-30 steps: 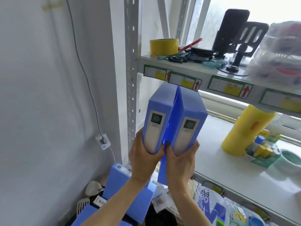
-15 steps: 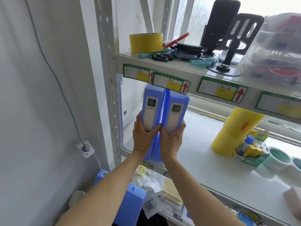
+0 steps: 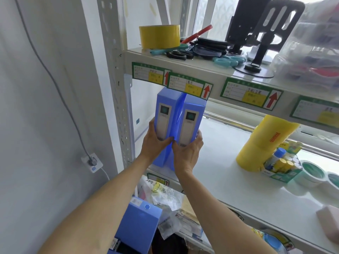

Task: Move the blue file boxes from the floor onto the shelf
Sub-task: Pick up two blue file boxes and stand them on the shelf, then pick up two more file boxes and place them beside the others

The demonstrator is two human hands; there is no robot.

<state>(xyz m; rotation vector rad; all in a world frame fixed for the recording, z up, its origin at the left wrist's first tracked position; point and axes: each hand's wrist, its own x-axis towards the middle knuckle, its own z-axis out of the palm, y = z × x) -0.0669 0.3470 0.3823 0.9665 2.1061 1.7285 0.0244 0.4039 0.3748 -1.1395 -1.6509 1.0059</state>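
Note:
Two blue file boxes stand upright side by side at the left end of the white middle shelf (image 3: 229, 162), spines with grey labels facing me. My left hand (image 3: 155, 143) grips the left file box (image 3: 165, 114) around its lower spine. My right hand (image 3: 187, 151) grips the right file box (image 3: 191, 120) the same way. The boxes' lower front corners sit at the shelf's front edge, their tops just under the upper shelf. Another blue file box (image 3: 137, 228) stands below on the floor, between my forearms.
The upper shelf (image 3: 211, 74) carries yellow tape (image 3: 159, 36), scissors and black stands. On the middle shelf sit a yellow roll (image 3: 264, 142), a small box of bottles and tape rolls at right. Plastic bags crowd the lower shelf. A steel post (image 3: 117, 85) and a wall socket (image 3: 91, 161) are at left.
Both hands have carried the two file boxes up and forward from in front of the rack into the left end of the middle shelf. The grip is unchanged.

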